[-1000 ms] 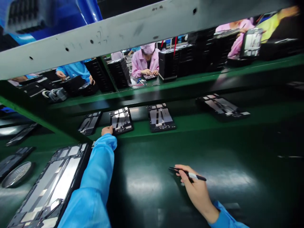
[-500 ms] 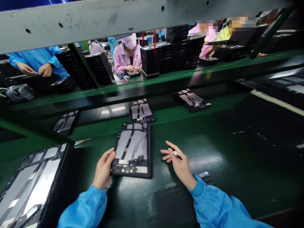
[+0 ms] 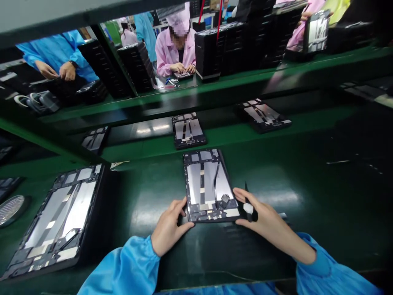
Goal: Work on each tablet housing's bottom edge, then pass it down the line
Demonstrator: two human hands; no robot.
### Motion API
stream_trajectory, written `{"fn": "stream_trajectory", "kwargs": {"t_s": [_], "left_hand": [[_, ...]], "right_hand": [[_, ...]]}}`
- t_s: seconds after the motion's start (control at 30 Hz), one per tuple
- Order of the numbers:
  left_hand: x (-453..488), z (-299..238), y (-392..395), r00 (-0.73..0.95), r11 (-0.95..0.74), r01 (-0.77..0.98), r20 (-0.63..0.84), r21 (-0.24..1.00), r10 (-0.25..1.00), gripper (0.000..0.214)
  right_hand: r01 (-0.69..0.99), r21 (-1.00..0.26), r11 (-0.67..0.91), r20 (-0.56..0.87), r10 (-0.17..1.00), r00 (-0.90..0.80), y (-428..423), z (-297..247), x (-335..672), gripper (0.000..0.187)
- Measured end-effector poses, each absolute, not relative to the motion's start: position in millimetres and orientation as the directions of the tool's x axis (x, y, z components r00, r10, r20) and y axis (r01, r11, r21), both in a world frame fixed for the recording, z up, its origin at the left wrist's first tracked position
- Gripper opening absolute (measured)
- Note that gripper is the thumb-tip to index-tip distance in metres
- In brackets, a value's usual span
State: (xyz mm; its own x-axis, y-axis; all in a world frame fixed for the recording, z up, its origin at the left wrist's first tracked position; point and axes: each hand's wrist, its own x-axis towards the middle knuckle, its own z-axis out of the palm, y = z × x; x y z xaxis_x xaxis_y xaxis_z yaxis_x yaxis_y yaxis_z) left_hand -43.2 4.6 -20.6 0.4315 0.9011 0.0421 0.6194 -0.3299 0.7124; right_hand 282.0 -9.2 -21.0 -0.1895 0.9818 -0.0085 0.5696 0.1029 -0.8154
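An opened tablet lies on the green bench before me, its silver battery cells and ribbon cables showing. At its lower left corner, my left hand grips the edge with thumb and fingers. My right hand is at the lower right corner, fingertips on or close to the edge. Tucked in that hand is a slim black pointed tool with a white patch; its exact kind I cannot tell. A small dark square part sits on the tablet's lower right.
A stack of opened tablets stands at the left, near a round metal dish. Beyond my tablet, another opened tablet and one farther right lie on the line. Co-workers sit behind a green rail among black stacks.
The tablet, held up in my left hand before, has come down onto the bench and to the right. My right hand has moved in to its right edge. The view has tilted down.
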Motion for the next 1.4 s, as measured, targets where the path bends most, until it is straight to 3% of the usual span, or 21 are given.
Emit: {"fn": "stream_trajectory", "kwargs": {"t_s": [0.17,0.23,0.3,0.4,0.6,0.73,0.83,0.93,1.0,1.4], "left_hand": [[-23.3,-14.2,-0.9,0.427,-0.418,0.714,0.123,0.562,0.896,0.068],[-21.9,-5.5,-1.4,0.430,-0.451,0.723,0.170,0.522,0.887,0.056],[-19.8,0.5,-3.0,0.441,-0.482,0.697,0.213,0.531,0.872,0.039],[-12.8,1.1,-4.3,0.463,-0.514,0.635,0.249,0.577,0.851,0.022],[-3.4,-5.7,1.0,0.425,-0.456,0.558,0.233,0.693,0.875,0.016],[-2.6,-5.1,1.1,0.421,-0.452,0.567,0.230,0.688,0.877,0.014],[-3.1,-4.9,-2.6,0.451,-0.526,0.632,0.281,0.569,0.847,0.016],[-7.8,-4.8,-7.9,0.544,-0.649,0.701,0.366,0.296,0.755,0.016],[-13.4,-4.6,-10.1,0.604,-0.700,0.692,0.388,0.176,0.696,0.019],[-32.7,-8.0,-2.7,0.771,-0.814,0.580,0.296,0.037,0.564,0.038]], "right_hand": [[0.591,-0.792,0.152,0.033,0.978,-0.206,-2.9,-9.4,293.9,0.067],[0.601,-0.778,0.182,0.096,0.980,-0.172,-5.4,-1.5,285.3,0.058],[0.595,-0.767,0.241,0.180,0.971,-0.161,-9.9,4.6,267.6,0.044],[0.502,-0.777,0.380,0.263,0.920,-0.290,-12.0,6.3,234.4,0.029],[0.433,-0.782,0.449,0.283,0.874,-0.394,2.1,-5.8,201.2,0.027],[0.414,-0.802,0.430,0.268,0.879,-0.394,3.4,-7.2,202.0,0.027],[0.417,-0.804,0.425,0.265,0.883,-0.388,1.6,-6.6,202.0,0.030],[0.429,-0.792,0.434,0.274,0.881,-0.384,0.8,-8.9,200.5,0.034],[0.437,-0.786,0.437,0.272,0.880,-0.389,0.7,-10.9,199.9,0.038],[0.430,-0.805,0.408,0.263,0.897,-0.356,2.1,-4.5,198.4,0.040]]}}
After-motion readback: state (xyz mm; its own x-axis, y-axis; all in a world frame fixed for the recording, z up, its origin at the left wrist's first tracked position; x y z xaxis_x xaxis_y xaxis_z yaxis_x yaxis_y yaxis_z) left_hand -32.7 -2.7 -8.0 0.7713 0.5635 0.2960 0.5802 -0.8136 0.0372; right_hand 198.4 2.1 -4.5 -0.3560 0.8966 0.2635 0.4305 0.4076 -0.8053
